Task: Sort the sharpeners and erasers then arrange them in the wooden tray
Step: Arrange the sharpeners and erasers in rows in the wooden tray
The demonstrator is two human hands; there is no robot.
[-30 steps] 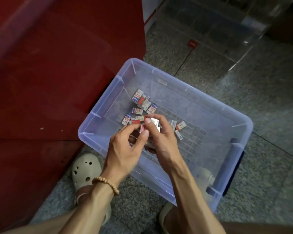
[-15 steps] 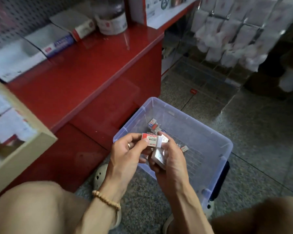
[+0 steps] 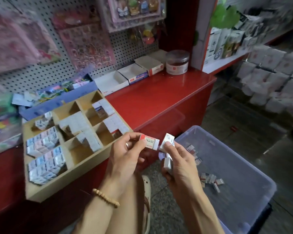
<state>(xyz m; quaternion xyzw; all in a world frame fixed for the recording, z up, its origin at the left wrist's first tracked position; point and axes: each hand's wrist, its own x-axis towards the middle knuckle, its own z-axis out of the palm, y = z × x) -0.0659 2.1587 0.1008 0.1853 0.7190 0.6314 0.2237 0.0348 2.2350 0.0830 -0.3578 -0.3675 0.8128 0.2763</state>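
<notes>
My left hand (image 3: 125, 156) pinches a red-and-white wrapped eraser (image 3: 150, 142) between thumb and fingers, just in front of the wooden tray (image 3: 78, 163). My right hand (image 3: 179, 164) grips a few more wrapped erasers (image 3: 167, 141), one sticking up by the thumb and others in the palm. The tray sits on the red counter (image 3: 159, 97) at the left, its compartments partly filled with rows of small boxed erasers. More loose erasers (image 3: 210, 179) lie in the clear plastic bin (image 3: 254, 176) on the floor to the right.
Open white cardboard boxes (image 3: 132, 75) and a round jar (image 3: 177, 62) stand at the back of the counter. Sticker packs hang on the pegboard (image 3: 41, 76). A purple tray of mixed items (image 3: 57, 98) sits behind the wooden tray. My knee and a sandal (image 3: 146, 196) are below my hands.
My view has risen from the bin to the counter and tray. Both hands lifted out of the bin holding erasers, and the left hand now pinches one apart from the right hand's bunch.
</notes>
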